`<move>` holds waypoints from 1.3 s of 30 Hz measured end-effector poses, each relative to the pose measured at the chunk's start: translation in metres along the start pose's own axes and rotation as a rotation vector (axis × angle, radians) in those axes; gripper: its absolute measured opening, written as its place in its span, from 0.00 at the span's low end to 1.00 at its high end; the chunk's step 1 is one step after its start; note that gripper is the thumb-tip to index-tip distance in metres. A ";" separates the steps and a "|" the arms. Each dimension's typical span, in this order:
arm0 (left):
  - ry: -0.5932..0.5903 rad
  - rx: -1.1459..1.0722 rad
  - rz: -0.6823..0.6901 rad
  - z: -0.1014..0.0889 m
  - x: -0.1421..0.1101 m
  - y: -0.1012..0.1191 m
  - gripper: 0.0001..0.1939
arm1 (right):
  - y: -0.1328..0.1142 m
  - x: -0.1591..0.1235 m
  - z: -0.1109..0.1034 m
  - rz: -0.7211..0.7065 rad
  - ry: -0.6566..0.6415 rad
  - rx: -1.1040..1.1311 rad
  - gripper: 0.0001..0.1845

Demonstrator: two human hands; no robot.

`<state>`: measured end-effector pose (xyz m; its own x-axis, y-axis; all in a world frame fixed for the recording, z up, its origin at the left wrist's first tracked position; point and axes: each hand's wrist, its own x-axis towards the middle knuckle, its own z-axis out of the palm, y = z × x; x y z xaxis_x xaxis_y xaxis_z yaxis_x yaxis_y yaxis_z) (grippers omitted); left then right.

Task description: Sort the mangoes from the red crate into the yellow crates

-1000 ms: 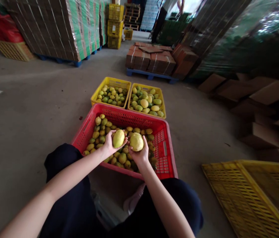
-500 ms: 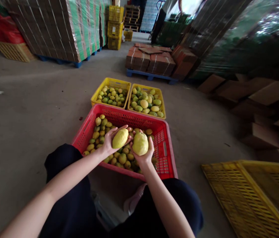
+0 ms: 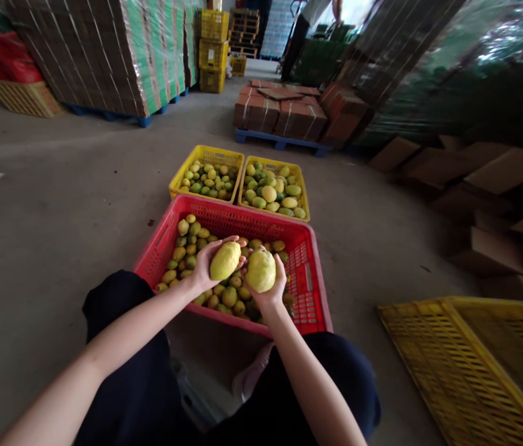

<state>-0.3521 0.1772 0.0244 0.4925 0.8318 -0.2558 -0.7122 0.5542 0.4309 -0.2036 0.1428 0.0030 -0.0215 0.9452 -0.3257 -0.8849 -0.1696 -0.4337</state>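
A long yellow-green lemon (image 3: 224,261) rests in my left hand (image 3: 203,267), the fingers curled under and behind it. My right hand (image 3: 272,291) cradles a rounder, bumpy lemon (image 3: 261,271) in its palm. Both hands are side by side above a large red crate (image 3: 314,272) between my knees, palms turned up. Inside that crate lie many smaller yellow and green lemons (image 3: 229,297); my hands hide some of them. Directly behind it stand two yellow crates, the left one (image 3: 174,179) with smaller fruit and the right one (image 3: 306,198) with larger fruit.
An upturned yellow crate (image 3: 447,359) is on the floor at the right, near cardboard boxes (image 3: 497,248). Farther back are a blue pallet of flat cartons (image 3: 280,118), stacked yellow crates (image 3: 213,56) and wrapped pallet loads (image 3: 80,56). Part of another person (image 3: 301,37) shows at the back.
Both lemons have been turned in my hands: the left one now tilts right, and the right one has shifted slightly right and nearer to me. Over the last half second little differs.
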 end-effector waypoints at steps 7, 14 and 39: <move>0.039 -0.060 -0.015 0.002 0.000 0.002 0.17 | 0.002 -0.001 0.002 0.029 0.007 0.017 0.15; 0.016 -0.065 -0.033 -0.001 0.002 0.003 0.19 | 0.002 0.000 0.001 0.042 0.010 0.064 0.15; -0.145 0.161 0.057 -0.015 0.009 0.011 0.14 | 0.000 -0.004 -0.003 0.092 -0.330 -0.117 0.18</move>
<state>-0.3627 0.1915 0.0137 0.5288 0.8423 -0.1045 -0.6578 0.4845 0.5767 -0.2018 0.1376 0.0015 -0.2646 0.9604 -0.0878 -0.8136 -0.2711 -0.5144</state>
